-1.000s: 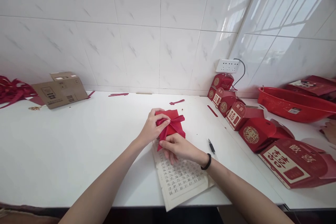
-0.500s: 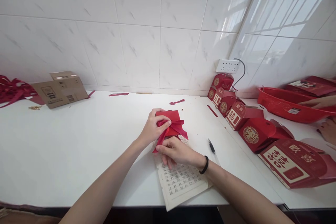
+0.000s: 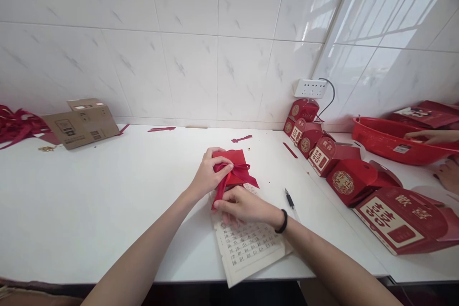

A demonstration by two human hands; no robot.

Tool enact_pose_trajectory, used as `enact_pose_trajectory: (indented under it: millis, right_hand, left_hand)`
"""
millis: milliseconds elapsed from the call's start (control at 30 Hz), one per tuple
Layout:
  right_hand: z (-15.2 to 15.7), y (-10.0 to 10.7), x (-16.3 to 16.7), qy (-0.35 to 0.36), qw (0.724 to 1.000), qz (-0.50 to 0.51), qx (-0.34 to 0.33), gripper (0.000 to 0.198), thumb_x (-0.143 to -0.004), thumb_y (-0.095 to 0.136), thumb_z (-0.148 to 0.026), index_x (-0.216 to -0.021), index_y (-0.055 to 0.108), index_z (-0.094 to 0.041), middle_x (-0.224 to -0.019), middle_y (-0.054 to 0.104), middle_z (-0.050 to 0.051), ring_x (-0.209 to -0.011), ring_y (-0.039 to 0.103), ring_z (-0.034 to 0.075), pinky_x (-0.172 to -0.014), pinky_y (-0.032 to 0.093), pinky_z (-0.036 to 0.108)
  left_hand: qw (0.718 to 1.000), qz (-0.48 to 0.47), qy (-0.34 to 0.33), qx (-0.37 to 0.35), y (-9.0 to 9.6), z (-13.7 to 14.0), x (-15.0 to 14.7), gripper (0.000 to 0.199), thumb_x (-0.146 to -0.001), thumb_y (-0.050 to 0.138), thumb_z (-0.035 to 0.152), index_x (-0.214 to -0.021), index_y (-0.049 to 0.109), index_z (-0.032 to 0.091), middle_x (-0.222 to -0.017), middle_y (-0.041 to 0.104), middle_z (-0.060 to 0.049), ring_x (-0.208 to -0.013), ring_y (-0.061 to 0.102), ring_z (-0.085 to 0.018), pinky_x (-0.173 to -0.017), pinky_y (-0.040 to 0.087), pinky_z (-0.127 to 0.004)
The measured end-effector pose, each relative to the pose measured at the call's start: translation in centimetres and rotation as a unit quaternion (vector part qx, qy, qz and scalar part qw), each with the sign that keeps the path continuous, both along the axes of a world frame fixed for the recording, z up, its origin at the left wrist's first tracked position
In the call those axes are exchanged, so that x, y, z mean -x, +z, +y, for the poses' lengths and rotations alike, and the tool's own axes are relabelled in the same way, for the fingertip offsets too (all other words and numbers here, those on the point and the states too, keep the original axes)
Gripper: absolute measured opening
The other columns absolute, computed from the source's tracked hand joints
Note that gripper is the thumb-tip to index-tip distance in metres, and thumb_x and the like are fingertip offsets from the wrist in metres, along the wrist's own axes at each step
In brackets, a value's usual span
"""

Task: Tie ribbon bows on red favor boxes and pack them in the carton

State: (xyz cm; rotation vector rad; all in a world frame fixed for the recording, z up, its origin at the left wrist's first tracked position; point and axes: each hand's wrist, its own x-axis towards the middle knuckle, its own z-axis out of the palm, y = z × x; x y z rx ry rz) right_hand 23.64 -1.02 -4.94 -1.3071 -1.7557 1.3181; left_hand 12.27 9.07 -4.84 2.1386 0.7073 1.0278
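Note:
A small red box (image 3: 237, 157) lies over the top of a handwritten sheet of paper (image 3: 247, 256), with a dark red ribbon (image 3: 247, 179) tied in a bow across it. My left hand (image 3: 211, 172) grips the box from its left side, its thumb pressing on the ribbon's knot. Below the box, my right hand (image 3: 244, 205) pinches one ribbon tail between thumb and finger. That tail slants down and left from the knot; another tail points right. The right hand's lower fingers are blurred and partly hidden.
A pen (image 3: 291, 203) lies right of the paper. Several red gift boxes (image 3: 344, 181) line the right side, near a red basin (image 3: 383, 141) and another person's hands (image 3: 450, 172). A cardboard piece (image 3: 84, 124) and a ribbon heap (image 3: 19, 126) are at left.
My right hand has shifted slightly right with the ribbon tail. The bow's right loop looks smaller, and the right tail reaches a little farther right. My left hand stays put.

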Motion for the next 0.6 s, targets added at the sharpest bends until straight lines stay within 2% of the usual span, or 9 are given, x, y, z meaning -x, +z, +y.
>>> enact_pose_trajectory:
  millis: [67,100,200,267,333,467,600]
  right_hand:
    - [0.1,1.1,-1.7,-0.002,1.000,0.007,-0.005,0.043,-0.084,0.052,-0.054,-0.072,0.063,-0.014,-0.057,0.058,0.000,-0.035,0.043,0.006,-0.034,0.032,0.018]
    - [0.2,1.6,-2.8,-0.025,0.999,0.010,-0.016,0.050,-0.083,0.049,-0.060,-0.069,0.062,-0.013,-0.052,0.054,-0.001,-0.034,0.039,0.006,-0.033,0.029,0.018]
    - [0.6,2.5,-5.9,-0.174,0.980,-0.043,-0.085,0.061,-0.080,0.043,-0.069,-0.052,0.047,-0.015,-0.040,0.033,-0.005,-0.035,0.027,0.005,-0.036,0.020,0.019]
    - [0.8,2.7,-7.2,-0.211,0.966,-0.110,-0.097,0.060,-0.080,0.045,-0.067,-0.050,0.040,-0.016,-0.043,0.028,-0.006,-0.039,0.024,0.005,-0.039,0.018,0.020]
    - [0.8,2.6,-7.7,-0.175,0.972,-0.146,-0.063,0.057,-0.080,0.048,-0.065,-0.053,0.038,-0.016,-0.045,0.030,-0.006,-0.040,0.024,0.005,-0.040,0.018,0.020]
    - [0.6,2.6,-7.4,-0.065,0.987,-0.146,-0.016,0.047,-0.077,0.057,-0.058,-0.060,0.048,-0.015,-0.052,0.041,-0.004,-0.041,0.033,0.005,-0.039,0.023,0.020]
    - [0.5,2.7,-7.1,-0.053,0.989,-0.136,-0.018,0.044,-0.078,0.058,-0.053,-0.060,0.050,-0.014,-0.052,0.043,-0.004,-0.042,0.035,0.005,-0.039,0.024,0.019]
  left_hand:
    - [1.000,-0.001,-0.003,0.007,0.0,0.1,0.0,0.015,-0.079,0.057,0.033,-0.078,0.068,0.023,-0.116,0.045,-0.005,-0.117,0.044,-0.023,-0.102,0.037,-0.040]
    - [1.000,-0.002,-0.005,0.010,0.0,0.1,0.0,0.015,-0.079,0.057,0.033,-0.078,0.068,0.022,-0.116,0.045,-0.005,-0.116,0.044,-0.023,-0.102,0.037,-0.041]
    - [1.000,-0.006,-0.014,0.016,0.0,0.1,0.0,0.016,-0.080,0.056,0.033,-0.077,0.067,0.022,-0.116,0.044,-0.005,-0.114,0.046,-0.023,-0.100,0.039,-0.041]
    - [1.000,-0.010,-0.018,0.017,0.0,0.1,-0.1,0.017,-0.080,0.056,0.034,-0.077,0.067,0.022,-0.116,0.044,-0.005,-0.113,0.046,-0.024,-0.099,0.041,-0.041]
    - [1.000,-0.010,-0.015,0.016,-0.1,0.0,-0.1,0.016,-0.080,0.056,0.034,-0.077,0.067,0.022,-0.116,0.044,-0.005,-0.113,0.046,-0.024,-0.098,0.041,-0.041]
    - [1.000,-0.008,-0.011,0.013,-0.1,0.0,0.0,0.016,-0.080,0.056,0.034,-0.077,0.067,0.022,-0.117,0.044,-0.005,-0.113,0.046,-0.023,-0.099,0.040,-0.040]
    - [1.000,-0.008,-0.013,0.015,-0.1,0.0,0.0,0.016,-0.080,0.056,0.035,-0.076,0.067,0.023,-0.116,0.045,-0.005,-0.114,0.046,-0.023,-0.100,0.039,-0.040]
